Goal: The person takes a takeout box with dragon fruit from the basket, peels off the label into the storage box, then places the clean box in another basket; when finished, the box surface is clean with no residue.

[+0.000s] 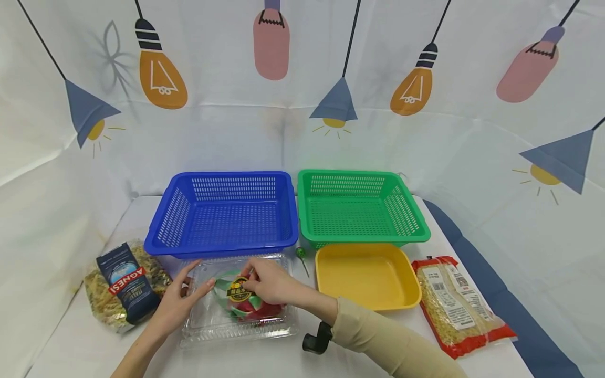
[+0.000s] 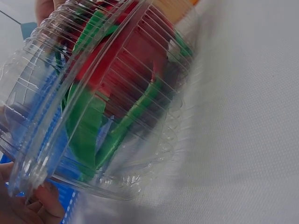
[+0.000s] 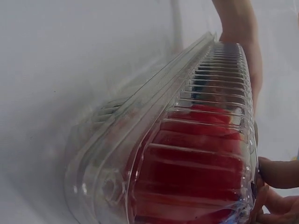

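A clear plastic clamshell box (image 1: 198, 323) lies on the white table with a red, green-leaved dragon fruit (image 2: 126, 65) inside. Its lid carries a round black-and-gold sticker (image 1: 240, 292). My left hand (image 1: 177, 300) grips the box's left side, thumb over the lid; in the left wrist view its fingertips (image 2: 46, 198) bend at the rim. Above the lid, my right hand (image 1: 269, 281) pinches at the sticker with thumb and curled forefinger. The right wrist view has those fingers (image 3: 280, 175) right against the lid, beside the red fruit.
Behind the box stand a blue basket (image 1: 227, 251) and a green basket (image 1: 364, 239). A yellow tray (image 1: 368, 283) is to the right, beside a red-edged pasta bag (image 1: 454, 304). Another pasta bag (image 1: 127, 286) lies left. A thin green-headed item (image 1: 301, 254) sits between.
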`<state>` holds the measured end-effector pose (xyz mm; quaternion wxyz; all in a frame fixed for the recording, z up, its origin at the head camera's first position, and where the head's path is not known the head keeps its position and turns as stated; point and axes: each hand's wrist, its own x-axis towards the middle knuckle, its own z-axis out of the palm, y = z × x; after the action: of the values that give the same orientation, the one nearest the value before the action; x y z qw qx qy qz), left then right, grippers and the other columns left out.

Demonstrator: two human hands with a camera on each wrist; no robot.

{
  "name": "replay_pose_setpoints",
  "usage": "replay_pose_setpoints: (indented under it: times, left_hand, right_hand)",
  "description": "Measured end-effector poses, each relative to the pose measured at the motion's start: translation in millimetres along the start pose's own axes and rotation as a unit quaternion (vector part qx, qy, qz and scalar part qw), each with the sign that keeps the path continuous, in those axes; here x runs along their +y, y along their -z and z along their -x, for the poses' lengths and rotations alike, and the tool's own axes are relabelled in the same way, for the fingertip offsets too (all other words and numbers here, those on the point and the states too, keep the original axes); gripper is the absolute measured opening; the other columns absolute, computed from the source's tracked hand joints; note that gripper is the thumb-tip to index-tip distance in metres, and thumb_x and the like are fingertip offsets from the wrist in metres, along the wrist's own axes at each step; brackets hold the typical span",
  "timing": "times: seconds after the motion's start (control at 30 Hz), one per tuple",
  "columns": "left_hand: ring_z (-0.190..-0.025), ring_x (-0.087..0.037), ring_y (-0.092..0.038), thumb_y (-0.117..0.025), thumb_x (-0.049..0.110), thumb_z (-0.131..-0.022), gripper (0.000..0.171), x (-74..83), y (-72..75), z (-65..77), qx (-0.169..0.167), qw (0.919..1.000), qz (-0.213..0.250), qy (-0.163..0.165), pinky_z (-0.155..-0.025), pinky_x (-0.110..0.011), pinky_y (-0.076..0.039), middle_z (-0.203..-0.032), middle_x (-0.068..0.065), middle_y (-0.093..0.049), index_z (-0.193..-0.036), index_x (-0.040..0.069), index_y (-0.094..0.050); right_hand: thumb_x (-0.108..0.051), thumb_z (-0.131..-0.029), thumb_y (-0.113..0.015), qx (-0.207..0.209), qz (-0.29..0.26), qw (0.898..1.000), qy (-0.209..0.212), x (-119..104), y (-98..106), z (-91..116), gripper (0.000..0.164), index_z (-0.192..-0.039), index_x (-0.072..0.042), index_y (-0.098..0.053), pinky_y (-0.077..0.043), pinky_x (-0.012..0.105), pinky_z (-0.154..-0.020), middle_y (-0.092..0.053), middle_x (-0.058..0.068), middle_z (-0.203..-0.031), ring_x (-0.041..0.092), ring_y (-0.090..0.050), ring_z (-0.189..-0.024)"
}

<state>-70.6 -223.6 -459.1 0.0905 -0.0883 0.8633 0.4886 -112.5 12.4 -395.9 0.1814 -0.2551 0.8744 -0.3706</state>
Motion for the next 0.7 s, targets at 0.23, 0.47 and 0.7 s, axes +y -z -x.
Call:
replay_pose_setpoints:
  times: [0.23,0.47,0.7]
  left_hand:
    - [-0.074,-0.016,-0.037,-0.063,0.048,-0.096,0.079,-0.7,0.4,-0.1,-0.004,1.0,0.007,0.003,-0.061,-0.03,-0.036,-0.104,-0.012,-0.041,-0.159,0.017,-0.025]
    - [-0.074,-0.015,-0.038,-0.064,0.048,-0.096,0.079,-1.5,-0.3,-0.9,-0.001,1.0,0.007,0.004,-0.061,-0.029,-0.036,-0.103,-0.011,-0.042,-0.158,0.018,-0.026]
    - [-0.071,-0.013,-0.037,-0.064,0.046,-0.096,0.077,-1.7,-0.1,-1.0,0.005,0.9999,0.009,-0.003,-0.059,-0.028,-0.036,-0.1,-0.009,-0.041,-0.157,0.017,-0.028]
  right_hand:
    - [-0.011,-0.094,-0.069,-0.003,-0.034,0.999,-0.02,-1.3,1.4,2.1,0.008,-0.101,-0.006,-0.069,-0.044,0.017,-0.059,-0.06,-0.005,-0.077,0.003,-0.051,-0.066]
    - [-0.011,-0.093,-0.07,-0.006,-0.072,0.997,-0.026,3.7,1.8,2.6,0.006,-0.094,-0.005,-0.069,-0.043,0.017,-0.06,-0.06,-0.004,-0.076,0.004,-0.051,-0.067]
    - [-0.012,-0.094,-0.069,-0.005,-0.088,0.996,-0.018,6.7,1.7,2.7,0.007,-0.093,-0.005,-0.07,-0.043,0.018,-0.062,-0.061,-0.004,-0.078,0.004,-0.051,-0.069]
